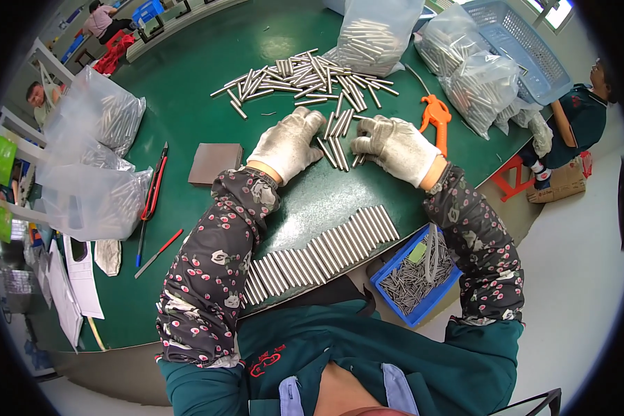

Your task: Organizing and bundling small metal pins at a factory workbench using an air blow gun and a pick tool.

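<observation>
Both of my hands wear whitish work gloves and rest over the middle of the green table. My left hand has its fingers curled beside a few loose metal pins; what lies under the fingertips is hidden. Opposite it, my right hand is bent inward, with ends of pins showing at its fingertips. Just beyond them spreads a loose pile of shiny metal pins. Close to my body, a slanting row of pins lies side by side along the table edge.
Bags of pins stand at the back, beside a blue basket. An orange air gun lies right. Left are a brown block, red-handled pliers and plastic bins. A blue tray of pins sits below the edge.
</observation>
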Motion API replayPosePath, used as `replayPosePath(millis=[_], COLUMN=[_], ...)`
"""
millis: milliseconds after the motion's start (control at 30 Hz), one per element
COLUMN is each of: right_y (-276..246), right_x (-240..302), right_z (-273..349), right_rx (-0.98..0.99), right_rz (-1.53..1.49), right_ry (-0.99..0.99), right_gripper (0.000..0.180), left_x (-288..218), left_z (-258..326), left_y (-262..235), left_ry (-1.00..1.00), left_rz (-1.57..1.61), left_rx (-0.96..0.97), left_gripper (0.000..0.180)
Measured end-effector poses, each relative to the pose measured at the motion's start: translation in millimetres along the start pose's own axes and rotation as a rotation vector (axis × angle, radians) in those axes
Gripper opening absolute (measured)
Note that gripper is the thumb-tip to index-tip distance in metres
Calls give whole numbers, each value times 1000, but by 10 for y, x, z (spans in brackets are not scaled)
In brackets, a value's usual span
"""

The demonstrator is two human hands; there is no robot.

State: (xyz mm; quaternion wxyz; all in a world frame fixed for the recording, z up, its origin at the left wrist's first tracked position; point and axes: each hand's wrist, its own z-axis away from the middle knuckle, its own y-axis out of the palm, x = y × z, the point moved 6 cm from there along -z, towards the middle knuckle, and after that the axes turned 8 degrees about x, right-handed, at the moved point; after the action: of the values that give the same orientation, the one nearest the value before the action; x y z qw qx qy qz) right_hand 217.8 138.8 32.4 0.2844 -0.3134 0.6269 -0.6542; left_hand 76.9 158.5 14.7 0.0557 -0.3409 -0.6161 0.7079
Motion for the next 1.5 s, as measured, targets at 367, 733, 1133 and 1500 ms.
replayPosePath(millis=[367, 733, 1133, 1500], right_y=[60, -14, -82, 20], right_x=[-207, -298, -346, -376], right_z=[-121, -368, -644, -733], right_rx=[-66, -61, 188, 151], right_rz=[-343, -334, -203, -204], right_ry=[507, 620, 745, 778], right_gripper=[17, 30, 36, 29], left_x=[34, 107, 53, 160], left_z=[-28, -84, 26, -178], left_y=[49, 103, -3, -33], left_ry=[-49, 66, 94, -45], left_rz=[28, 109, 15, -145], left_rx=[40, -31, -162, -11], left_gripper=[30, 30, 28, 19])
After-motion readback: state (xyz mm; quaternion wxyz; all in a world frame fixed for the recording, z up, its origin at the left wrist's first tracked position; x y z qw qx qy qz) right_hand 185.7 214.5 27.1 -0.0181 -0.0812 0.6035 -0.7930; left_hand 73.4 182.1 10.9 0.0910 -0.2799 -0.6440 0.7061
